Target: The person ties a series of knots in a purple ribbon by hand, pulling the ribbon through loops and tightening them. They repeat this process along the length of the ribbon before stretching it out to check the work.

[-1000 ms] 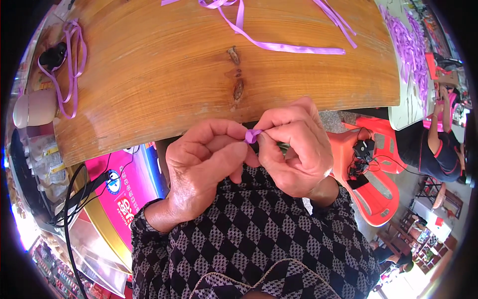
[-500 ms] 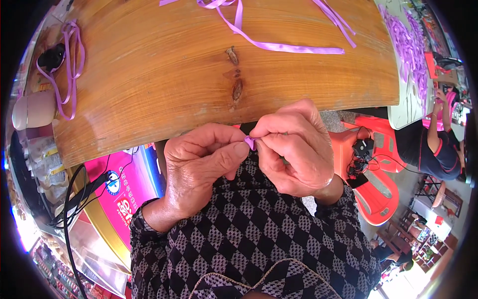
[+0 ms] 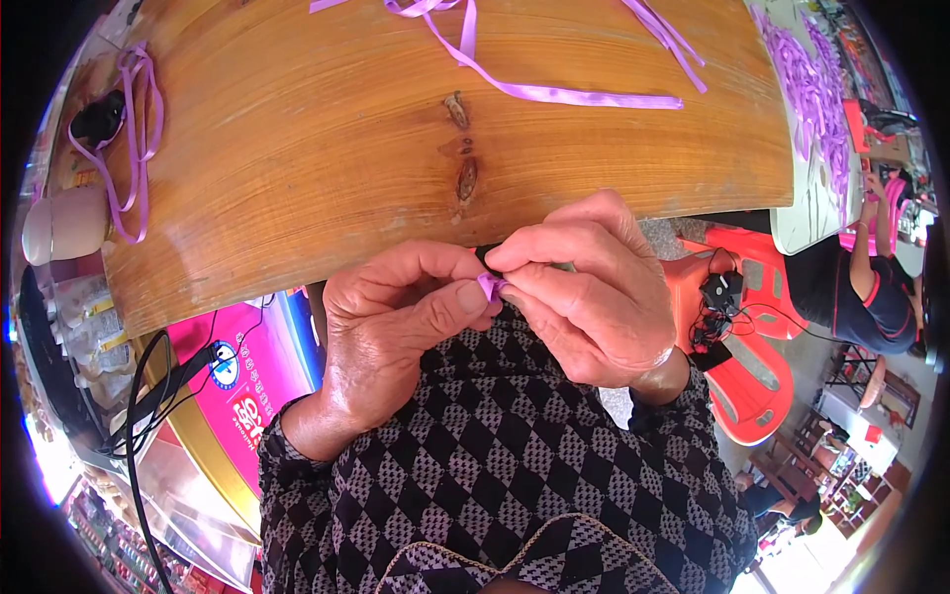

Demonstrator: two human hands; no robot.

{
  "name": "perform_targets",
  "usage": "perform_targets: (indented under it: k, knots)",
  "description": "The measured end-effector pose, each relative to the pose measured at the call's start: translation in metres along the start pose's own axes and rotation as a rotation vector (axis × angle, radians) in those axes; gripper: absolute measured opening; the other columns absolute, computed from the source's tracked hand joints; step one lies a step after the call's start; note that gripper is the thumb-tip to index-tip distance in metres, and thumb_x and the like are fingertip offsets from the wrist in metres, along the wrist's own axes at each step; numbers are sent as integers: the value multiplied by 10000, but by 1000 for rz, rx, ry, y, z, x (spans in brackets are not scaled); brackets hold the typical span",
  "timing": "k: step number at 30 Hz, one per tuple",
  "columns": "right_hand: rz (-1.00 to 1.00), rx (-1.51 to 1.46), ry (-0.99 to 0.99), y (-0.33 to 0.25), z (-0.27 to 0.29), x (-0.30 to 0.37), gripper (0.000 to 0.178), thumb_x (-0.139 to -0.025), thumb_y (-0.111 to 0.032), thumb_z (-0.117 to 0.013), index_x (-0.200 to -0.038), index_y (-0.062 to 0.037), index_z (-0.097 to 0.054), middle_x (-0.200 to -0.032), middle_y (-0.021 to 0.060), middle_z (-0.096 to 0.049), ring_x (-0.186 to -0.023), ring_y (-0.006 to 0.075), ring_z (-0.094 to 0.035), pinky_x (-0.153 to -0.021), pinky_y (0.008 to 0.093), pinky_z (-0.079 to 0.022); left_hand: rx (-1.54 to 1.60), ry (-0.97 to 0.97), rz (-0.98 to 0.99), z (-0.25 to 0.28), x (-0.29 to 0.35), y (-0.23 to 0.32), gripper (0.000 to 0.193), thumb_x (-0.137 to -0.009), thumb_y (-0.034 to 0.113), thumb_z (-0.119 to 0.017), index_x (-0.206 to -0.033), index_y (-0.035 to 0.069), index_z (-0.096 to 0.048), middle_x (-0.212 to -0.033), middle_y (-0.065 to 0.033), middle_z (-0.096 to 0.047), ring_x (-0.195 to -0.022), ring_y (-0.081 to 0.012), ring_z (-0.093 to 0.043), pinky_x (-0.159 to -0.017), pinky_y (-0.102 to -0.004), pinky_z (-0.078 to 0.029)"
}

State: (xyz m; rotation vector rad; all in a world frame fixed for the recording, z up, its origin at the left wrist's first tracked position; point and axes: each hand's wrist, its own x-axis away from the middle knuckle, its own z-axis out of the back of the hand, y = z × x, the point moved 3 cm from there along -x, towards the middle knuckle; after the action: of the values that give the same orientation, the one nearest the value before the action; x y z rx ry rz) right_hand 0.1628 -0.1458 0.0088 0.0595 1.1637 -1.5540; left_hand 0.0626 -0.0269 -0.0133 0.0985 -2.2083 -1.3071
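Observation:
A small folded piece of purple ribbon (image 3: 490,285) is pinched between my two hands, just off the near edge of the wooden table. My left hand (image 3: 401,317) grips it between thumb and index finger. From the other side, my right hand (image 3: 594,292) closes thumb and fingers on the same ribbon. Most of the small piece is hidden by the fingertips. Farther off, a long purple ribbon (image 3: 564,96) lies across the table (image 3: 317,148).
More ribbon strands (image 3: 673,45) lie at the far right, and a ribbon loop (image 3: 139,148) at the left. A white table (image 3: 807,213) holds a purple ribbon pile (image 3: 811,89). Right of me is a red plastic chair (image 3: 752,396) with black cables; beyond it sits another person (image 3: 876,297).
My right hand's index finger and thumb have shifted slightly on the ribbon, and the small piece has moved a little left. Both hands keep their pinch.

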Motion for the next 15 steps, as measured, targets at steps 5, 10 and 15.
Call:
perform_targets:
  k: [5,10,15]
  knots:
    - [-35,50,-45,-1,4,1,303,-586,5,-721,-867,-31,-616,-897,69,-613,-724,225,-514,-605,303,-418,-89,-74,72,3,2,4,143,-804,83,-627,-912,-11,-622,-754,-28,-621,-624,-39,-511,-522,-149,-383]
    - [-33,83,-70,-1,7,3,301,-555,-43,-730,-841,-47,-636,-898,58,-611,-722,220,-508,-602,300,-415,-51,-70,77,2,2,1,146,-797,84,-635,-908,-11,-630,-762,-27,-625,-625,-39,-511,-520,-146,-381]
    - [-17,98,-86,-4,7,4,308,-527,-61,-735,-818,-48,-639,-883,52,-609,-719,219,-508,-594,296,-412,-18,-48,47,1,3,-3,149,-796,68,-632,-918,-18,-625,-768,-36,-628,-631,-47,-519,-528,-151,-391]
